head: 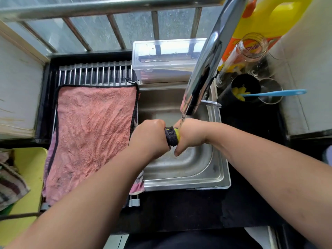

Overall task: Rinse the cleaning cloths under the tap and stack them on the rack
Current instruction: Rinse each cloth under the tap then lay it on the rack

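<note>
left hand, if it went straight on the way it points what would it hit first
Likely the right hand, gripping the other end of the twisted cloth the left hand holds; depth is unclear.

Obscured: dark cloth, mostly inside left hand and right hand; rack, largely under pink cloth; yellow bottle, cropped at top edge.

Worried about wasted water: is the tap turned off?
No, water runs from the tap onto the rolled cloth that the left hand and right hand grip.
</note>
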